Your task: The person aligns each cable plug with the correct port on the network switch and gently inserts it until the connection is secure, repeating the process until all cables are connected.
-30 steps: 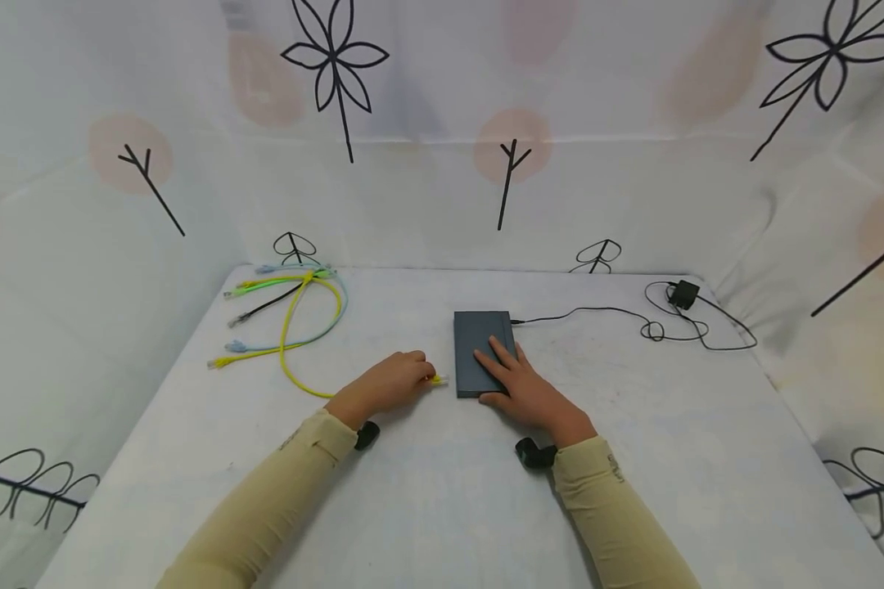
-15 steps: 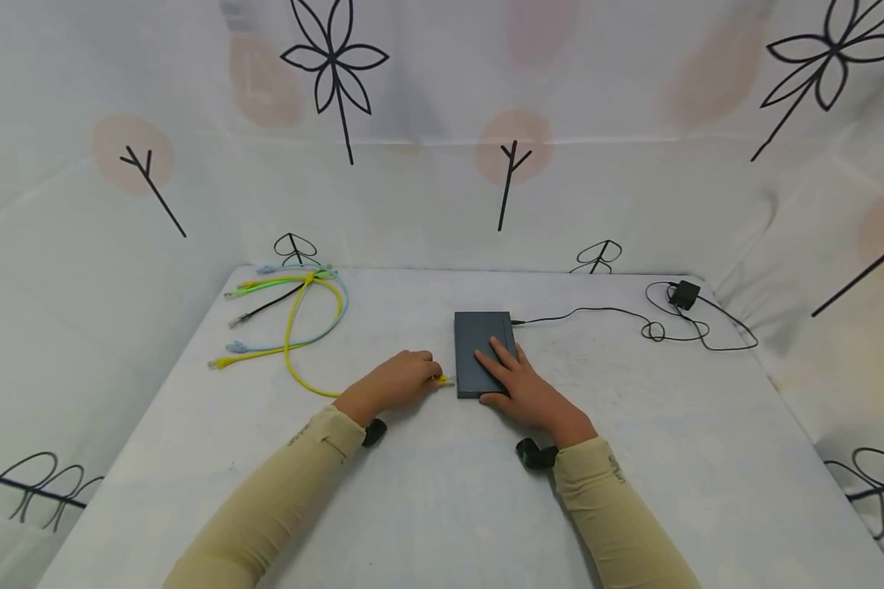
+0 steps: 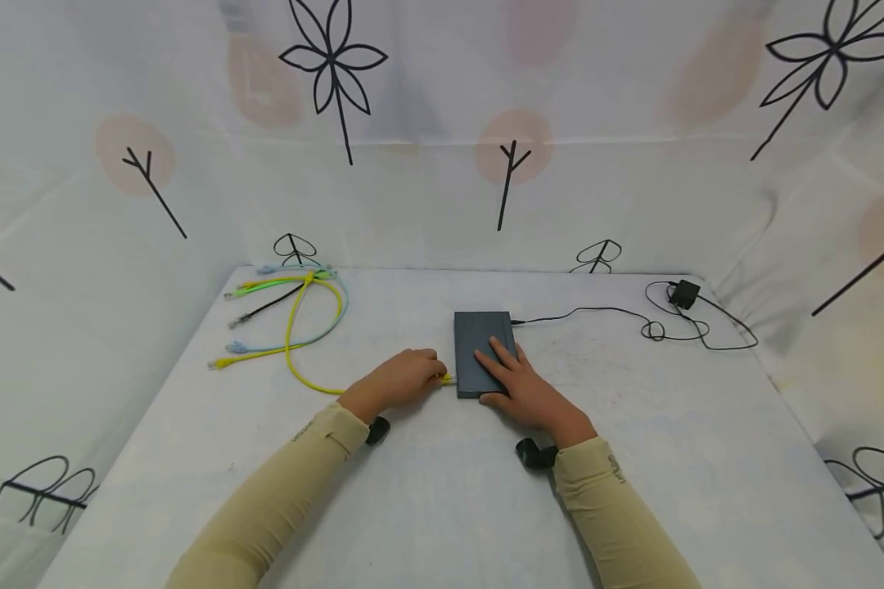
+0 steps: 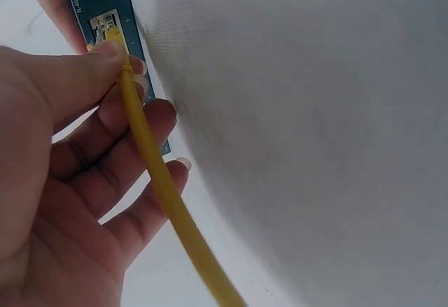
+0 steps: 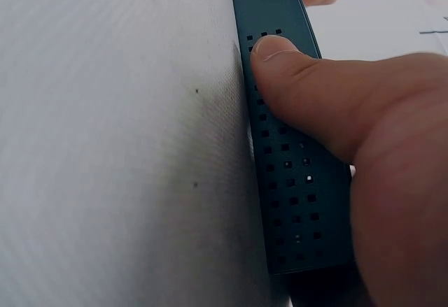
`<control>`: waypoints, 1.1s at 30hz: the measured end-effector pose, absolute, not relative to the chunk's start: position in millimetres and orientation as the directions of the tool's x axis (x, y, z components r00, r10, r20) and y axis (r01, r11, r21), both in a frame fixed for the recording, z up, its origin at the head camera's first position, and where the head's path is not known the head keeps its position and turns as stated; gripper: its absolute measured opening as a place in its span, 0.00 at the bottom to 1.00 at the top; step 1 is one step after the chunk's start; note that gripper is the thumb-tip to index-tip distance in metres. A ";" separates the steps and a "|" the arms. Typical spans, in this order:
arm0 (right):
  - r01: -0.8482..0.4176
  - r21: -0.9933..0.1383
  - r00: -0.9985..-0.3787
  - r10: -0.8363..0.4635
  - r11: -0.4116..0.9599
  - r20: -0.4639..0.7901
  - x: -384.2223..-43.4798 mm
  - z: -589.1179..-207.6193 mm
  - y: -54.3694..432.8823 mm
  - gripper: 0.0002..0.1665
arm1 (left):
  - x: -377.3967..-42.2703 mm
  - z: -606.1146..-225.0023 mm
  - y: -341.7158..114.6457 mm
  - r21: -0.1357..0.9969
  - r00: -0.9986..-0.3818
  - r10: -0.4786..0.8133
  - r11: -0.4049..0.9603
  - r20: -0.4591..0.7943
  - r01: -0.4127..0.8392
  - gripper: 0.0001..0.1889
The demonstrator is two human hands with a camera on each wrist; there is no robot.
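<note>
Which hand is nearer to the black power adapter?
The right hand, resting on the network switch, left of and below the power adapter in the head view. The left hand is farther left, pinching the yellow Ethernet plug.

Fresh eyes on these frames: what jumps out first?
The dark box, mid-frame in the head view, with the right hand resting on it. Then the yellow cable, pinched near its end by the left hand at the box's left side. Far left, a coloured cable bundle.

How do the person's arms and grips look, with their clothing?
The left sleeve and right sleeve are long and khaki, each with a small dark marking near the cuff. A black device sits by each cuff. The left grip and right grip wear no gloves.
</note>
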State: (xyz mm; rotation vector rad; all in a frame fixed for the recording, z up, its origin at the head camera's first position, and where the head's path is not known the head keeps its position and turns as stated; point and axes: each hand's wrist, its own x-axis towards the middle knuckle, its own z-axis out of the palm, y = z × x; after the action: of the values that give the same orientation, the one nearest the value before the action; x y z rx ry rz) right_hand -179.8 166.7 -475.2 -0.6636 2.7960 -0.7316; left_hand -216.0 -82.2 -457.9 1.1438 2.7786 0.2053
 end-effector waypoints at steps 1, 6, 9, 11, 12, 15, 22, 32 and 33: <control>-0.375 -0.501 -0.885 -0.462 0.780 -0.057 -179.9 -475.4 166.7 0.42 | -216.5 -458.2 -81.8 0.177 -0.704 0.706 0.704 -0.069 0.688 0.10; -0.365 -0.500 -0.889 -0.454 0.785 -0.064 -179.1 -474.5 166.1 0.42 | -218.6 -458.7 -79.6 0.197 -0.702 0.708 0.700 -0.070 0.686 0.10; -0.357 -0.500 -0.891 -0.448 0.789 -0.071 -178.9 -473.3 164.8 0.42 | -219.1 -458.2 -79.0 0.214 -0.704 0.707 0.700 -0.071 0.682 0.10; -0.353 -0.494 -0.892 -0.445 0.794 -0.079 -179.0 -472.9 163.5 0.42 | -218.9 -457.8 -79.3 0.224 -0.705 0.706 0.699 -0.068 0.679 0.09; -0.350 -0.492 -0.893 -0.443 0.797 -0.082 -179.0 -472.8 162.8 0.42 | -218.7 -457.6 -79.3 0.226 -0.705 0.706 0.700 -0.068 0.678 0.09; -0.344 -0.478 -0.895 -0.436 0.808 -0.093 -179.2 -473.0 160.4 0.42 | -218.3 -457.4 -80.1 0.233 -0.704 0.708 0.696 -0.061 0.679 0.09; -0.333 -0.454 -0.901 -0.420 0.826 -0.104 -178.1 -472.7 156.1 0.43 | -219.2 -457.7 -80.7 0.230 -0.690 0.723 0.678 -0.036 0.698 0.09; -0.328 -0.439 -0.905 -0.412 0.836 -0.107 -176.8 -473.5 155.2 0.42 | -221.3 -462.2 -78.7 0.229 -0.689 0.724 0.676 -0.033 0.701 0.09; -0.329 -0.437 -0.905 -0.412 0.837 -0.107 -176.9 -473.7 155.1 0.42 | -221.5 -462.6 -78.6 0.228 -0.688 0.725 0.675 -0.032 0.701 0.09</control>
State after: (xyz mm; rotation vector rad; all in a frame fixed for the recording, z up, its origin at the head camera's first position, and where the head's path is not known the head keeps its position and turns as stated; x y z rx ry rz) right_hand -176.9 155.1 -473.7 -0.5746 2.8195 -0.6190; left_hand -221.5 -78.6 -462.6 1.1821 2.7647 0.2999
